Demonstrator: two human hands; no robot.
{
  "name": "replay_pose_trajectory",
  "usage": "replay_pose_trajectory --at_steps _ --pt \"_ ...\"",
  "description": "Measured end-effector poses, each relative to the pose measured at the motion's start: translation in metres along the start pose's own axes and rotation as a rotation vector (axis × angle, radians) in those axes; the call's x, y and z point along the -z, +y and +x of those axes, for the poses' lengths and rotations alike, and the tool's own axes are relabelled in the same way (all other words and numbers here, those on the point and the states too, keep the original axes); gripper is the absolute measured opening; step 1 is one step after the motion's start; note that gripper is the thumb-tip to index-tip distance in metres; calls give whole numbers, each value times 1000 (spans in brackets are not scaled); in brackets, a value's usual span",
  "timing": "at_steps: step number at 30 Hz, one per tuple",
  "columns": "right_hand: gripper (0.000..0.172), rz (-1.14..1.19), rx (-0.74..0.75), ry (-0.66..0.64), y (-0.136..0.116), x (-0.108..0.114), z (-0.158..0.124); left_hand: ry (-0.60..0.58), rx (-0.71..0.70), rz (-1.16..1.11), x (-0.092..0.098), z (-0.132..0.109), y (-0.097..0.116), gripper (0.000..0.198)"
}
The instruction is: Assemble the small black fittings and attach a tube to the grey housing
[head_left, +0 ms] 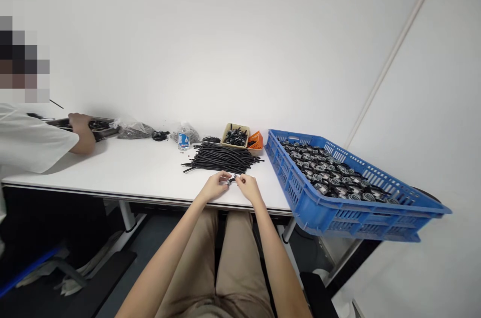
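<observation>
A white desk ran along the wall. At its right end sat a blue plastic crate, filled with rows of black-and-clear assemblies. At the far left, a co-worker's white-sleeved arm reached over a metal tray of dark pieces. A pile of black tubes lay before the person, with a beige basket of small black parts, an orange basket and a labelled water bottle behind it. Near the desk's front edge, the left hand and right hand pinched a small black-and-grey part between them, fingers drawn narrow.
</observation>
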State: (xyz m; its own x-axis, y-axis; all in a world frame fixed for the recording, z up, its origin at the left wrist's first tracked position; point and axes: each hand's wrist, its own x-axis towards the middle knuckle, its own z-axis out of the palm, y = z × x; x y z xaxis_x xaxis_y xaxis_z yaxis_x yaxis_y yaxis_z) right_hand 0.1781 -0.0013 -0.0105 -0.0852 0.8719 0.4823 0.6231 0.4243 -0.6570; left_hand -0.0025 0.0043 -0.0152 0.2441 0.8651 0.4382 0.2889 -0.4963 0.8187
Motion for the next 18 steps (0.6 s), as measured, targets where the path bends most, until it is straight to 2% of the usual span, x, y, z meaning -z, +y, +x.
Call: replay_pose_trajectory --at_steps 18 --pt "37 6 -7 -28 -2 1 0 26 -40 -13 1 4 -5 23"
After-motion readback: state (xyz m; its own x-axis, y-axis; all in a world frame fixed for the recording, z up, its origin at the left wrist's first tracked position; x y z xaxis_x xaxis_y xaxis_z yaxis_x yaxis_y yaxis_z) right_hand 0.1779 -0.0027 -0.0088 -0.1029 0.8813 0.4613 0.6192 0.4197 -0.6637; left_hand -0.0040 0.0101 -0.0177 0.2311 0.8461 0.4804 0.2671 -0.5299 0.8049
